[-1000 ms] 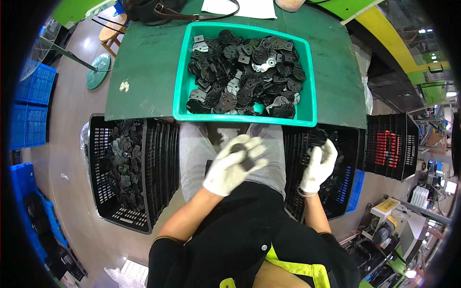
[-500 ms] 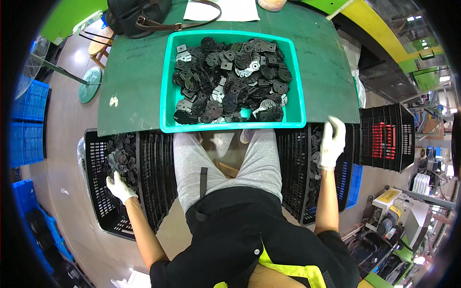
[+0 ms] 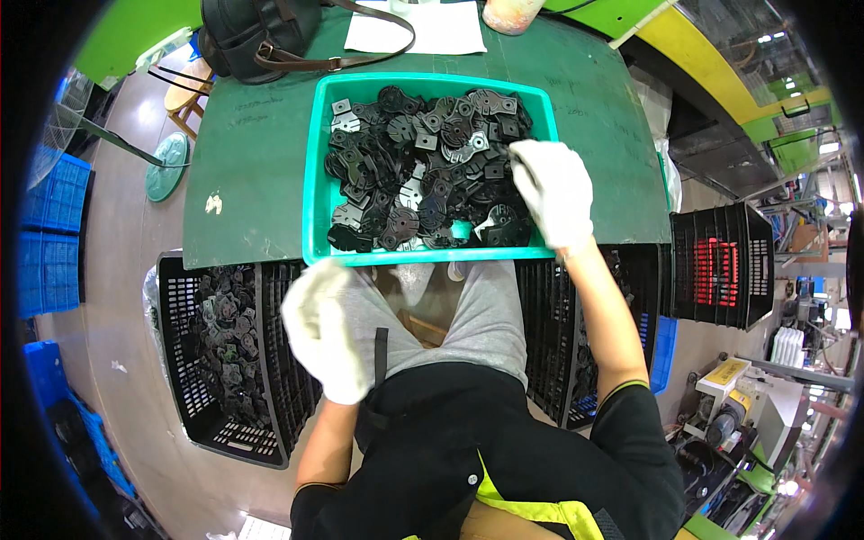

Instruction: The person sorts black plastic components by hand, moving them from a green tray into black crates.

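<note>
My right hand (image 3: 555, 193), in a white glove, is over the right rim of a teal plastic tray (image 3: 318, 180). Its fingers are loosely bent towards the parts, with nothing seen in them. The tray holds a heap of flat black and grey plastic or metal parts (image 3: 423, 166) with round ends and square tabs. My left hand (image 3: 326, 333), also gloved in white, hovers above my left thigh by the tray's near left corner. Blur and the back of the hand hide how far its fingers are closed.
The tray stands on a green table (image 3: 247, 171). Black crates with similar parts flank my legs, one on the left (image 3: 184, 360) and one on the right (image 3: 569, 378). A black bag (image 3: 247, 40) and white paper (image 3: 441, 29) lie at the back. Another black crate (image 3: 751, 270) stands further right.
Both hands have come away from the side crates. My right hand has moved left and up over the tray; my left hand has moved right and up to the tray's near corner.
</note>
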A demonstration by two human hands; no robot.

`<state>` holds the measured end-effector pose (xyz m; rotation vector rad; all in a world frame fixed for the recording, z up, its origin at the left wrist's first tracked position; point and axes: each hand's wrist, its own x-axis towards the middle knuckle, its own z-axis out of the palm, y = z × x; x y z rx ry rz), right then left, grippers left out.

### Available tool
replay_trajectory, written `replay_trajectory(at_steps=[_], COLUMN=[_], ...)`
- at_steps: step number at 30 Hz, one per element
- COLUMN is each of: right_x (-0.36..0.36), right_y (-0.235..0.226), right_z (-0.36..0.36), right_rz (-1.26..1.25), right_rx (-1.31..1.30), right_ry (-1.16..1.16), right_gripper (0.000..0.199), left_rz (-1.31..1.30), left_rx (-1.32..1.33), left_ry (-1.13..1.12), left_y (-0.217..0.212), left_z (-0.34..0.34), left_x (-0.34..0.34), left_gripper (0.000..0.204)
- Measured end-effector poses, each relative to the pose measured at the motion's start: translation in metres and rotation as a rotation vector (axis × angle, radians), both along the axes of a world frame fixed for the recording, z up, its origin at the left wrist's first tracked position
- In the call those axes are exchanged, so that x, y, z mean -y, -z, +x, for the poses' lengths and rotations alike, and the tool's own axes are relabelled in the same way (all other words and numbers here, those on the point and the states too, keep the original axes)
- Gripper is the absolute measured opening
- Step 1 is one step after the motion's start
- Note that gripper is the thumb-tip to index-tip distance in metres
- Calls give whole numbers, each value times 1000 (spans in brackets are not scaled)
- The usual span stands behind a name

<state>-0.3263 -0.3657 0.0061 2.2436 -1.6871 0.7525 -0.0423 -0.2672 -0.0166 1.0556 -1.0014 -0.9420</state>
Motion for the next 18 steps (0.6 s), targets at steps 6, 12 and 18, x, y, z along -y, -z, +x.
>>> replay_trajectory(at_steps=[6, 12, 18], right_x=[-77, -70, 3], right_y=[-45, -24, 5], right_z=[75, 54, -27], right_rz=[329, 295, 82], right_rx=[2, 165, -323], right_ry=[-165, -395, 11], right_gripper=[32, 27, 43], left_rz=[77, 274, 256], left_rx=[-434, -699, -852], left_ry=[416, 317, 447], left_y=[-14, -7, -7], left_z=[-75, -80, -67], left_x=[-4, 1, 9], left_gripper=[85, 45, 59])
